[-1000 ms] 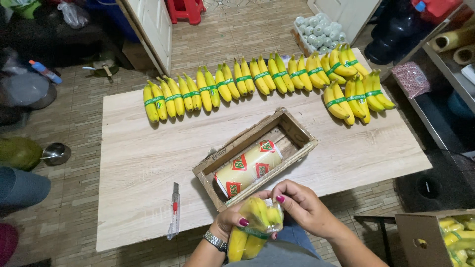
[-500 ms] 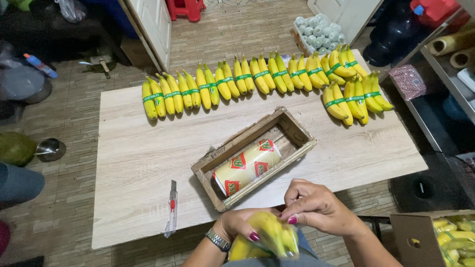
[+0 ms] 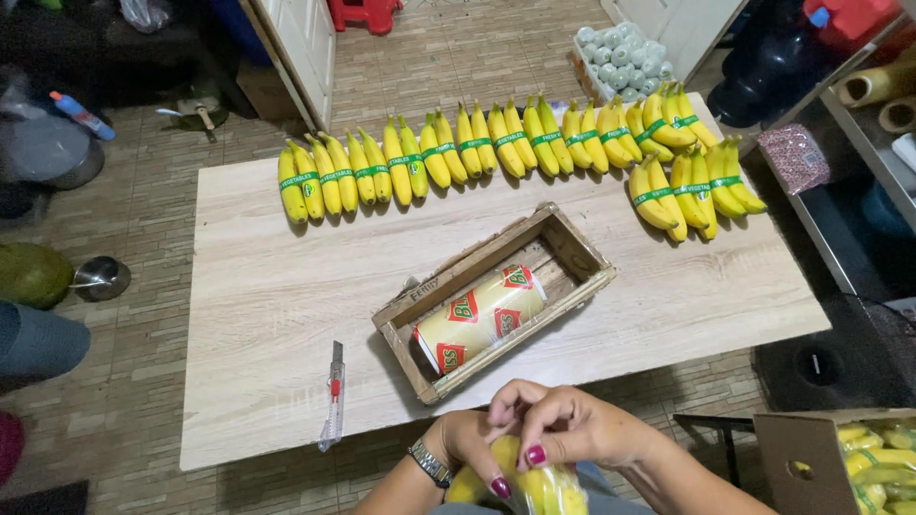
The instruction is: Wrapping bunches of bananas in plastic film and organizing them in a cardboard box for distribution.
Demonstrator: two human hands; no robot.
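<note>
Both my hands hold a bunch of yellow bananas point(image 3: 534, 488) wrapped in clear plastic, low at the near table edge. My left hand point(image 3: 468, 448), with a wristwatch, grips the bunch from the left. My right hand point(image 3: 563, 424) lies over its top, fingers curled on the plastic. Just beyond them a wooden crate point(image 3: 572, 250) rests on the table and holds a roll of yellow printed film point(image 3: 480, 318). A long row of banana bunches point(image 3: 458, 153) with green bands lies along the far side of the table.
A utility knife point(image 3: 333, 396) lies on the light wooden table point(image 3: 258, 305) left of my hands. More banded bananas point(image 3: 692, 186) sit at the far right. A cardboard box with bananas point(image 3: 859, 458) stands at lower right. A person's knee point(image 3: 33, 339) shows at the left edge.
The wrapped bunch has dropped lower toward the bottom edge, and my right hand has shifted over its top. The view has tilted slightly; the table things have not moved.
</note>
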